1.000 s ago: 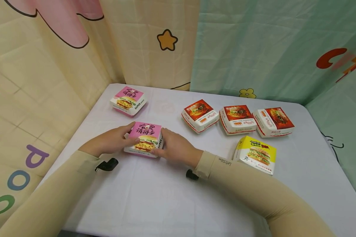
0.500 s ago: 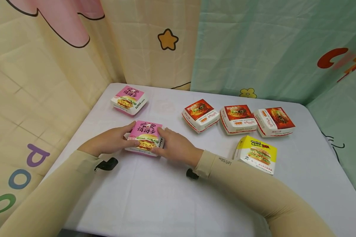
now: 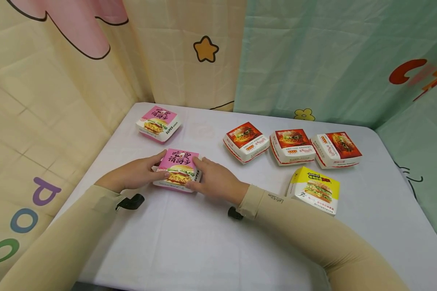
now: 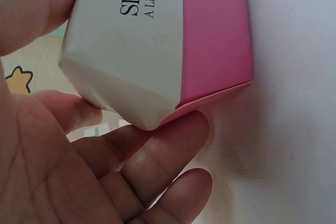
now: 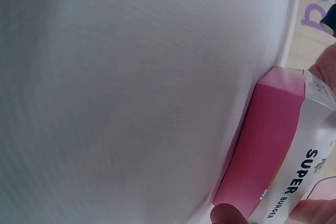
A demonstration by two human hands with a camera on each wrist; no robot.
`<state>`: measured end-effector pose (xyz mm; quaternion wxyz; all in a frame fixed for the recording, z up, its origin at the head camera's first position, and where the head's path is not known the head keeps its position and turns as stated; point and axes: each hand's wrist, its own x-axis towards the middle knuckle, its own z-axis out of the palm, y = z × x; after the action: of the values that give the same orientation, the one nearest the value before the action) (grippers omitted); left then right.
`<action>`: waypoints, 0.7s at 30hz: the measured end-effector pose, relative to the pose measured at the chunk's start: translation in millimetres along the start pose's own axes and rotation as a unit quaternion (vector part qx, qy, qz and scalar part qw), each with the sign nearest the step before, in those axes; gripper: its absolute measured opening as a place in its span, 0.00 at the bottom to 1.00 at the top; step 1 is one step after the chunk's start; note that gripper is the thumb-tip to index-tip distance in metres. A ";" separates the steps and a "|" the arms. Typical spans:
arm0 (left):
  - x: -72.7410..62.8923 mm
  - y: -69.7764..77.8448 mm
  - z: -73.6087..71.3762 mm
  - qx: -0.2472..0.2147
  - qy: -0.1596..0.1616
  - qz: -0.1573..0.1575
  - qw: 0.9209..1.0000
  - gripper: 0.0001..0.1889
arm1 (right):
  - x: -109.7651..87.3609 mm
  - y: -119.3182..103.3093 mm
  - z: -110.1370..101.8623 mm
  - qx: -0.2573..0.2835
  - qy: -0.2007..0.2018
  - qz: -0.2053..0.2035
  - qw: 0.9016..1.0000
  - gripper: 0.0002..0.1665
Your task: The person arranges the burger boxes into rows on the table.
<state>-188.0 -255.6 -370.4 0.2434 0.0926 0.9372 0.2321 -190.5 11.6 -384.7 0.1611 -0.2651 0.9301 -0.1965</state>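
Both hands hold a pink and white burger box (image 3: pixel 180 169), closed and sitting low at the white tablecloth, left of the middle in the head view. My left hand (image 3: pixel 140 173) grips its left side, thumb on the near side and fingers toward the far side. In the left wrist view, the fingers (image 4: pixel 181 135) touch the box's lower corner. My right hand (image 3: pixel 216 180) holds the right side, thumb at the near corner and index finger at the top's far right corner. "SUPER BURGER" lettering shows on the box side (image 5: pixel 296 177) in the right wrist view.
A second pink burger box (image 3: pixel 158 123) stands farther back on the left. Three red and white burger boxes (image 3: pixel 245 141) line the back right of the table (image 3: pixel 204 250). A yellow burger box (image 3: pixel 315 190) lies beyond the right forearm. Printed curtains (image 3: pixel 189 81) enclose the back and sides.
The right index finger has shifted from the held box's right side onto its top corner. The box has turned very slightly between the hands. The other boxes stay put.
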 end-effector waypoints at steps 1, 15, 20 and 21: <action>-0.2 0.0 0.0 -0.001 0.000 0.000 1.000 0.54 | 0.0 -0.2 0.0 0.001 0.000 0.001 1.000 0.57; -0.4 0.9 1.1 -0.007 -0.005 -0.004 1.000 0.55 | 0.9 -1.5 -0.2 0.001 -0.013 0.020 1.000 0.57; -0.1 2.0 1.8 -0.005 0.001 -0.001 1.000 0.56 | 1.4 -1.8 -0.2 0.001 -0.014 0.021 1.000 0.57; 0.2 2.1 1.9 -0.005 0.001 -0.002 1.000 0.56 | 1.4 -1.9 -0.5 0.000 -0.013 0.021 1.000 0.57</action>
<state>-187.2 -253.0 -371.0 0.2430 0.0896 0.9365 0.2364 -191.0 9.5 -383.7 0.1776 -0.2482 0.9331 -0.1901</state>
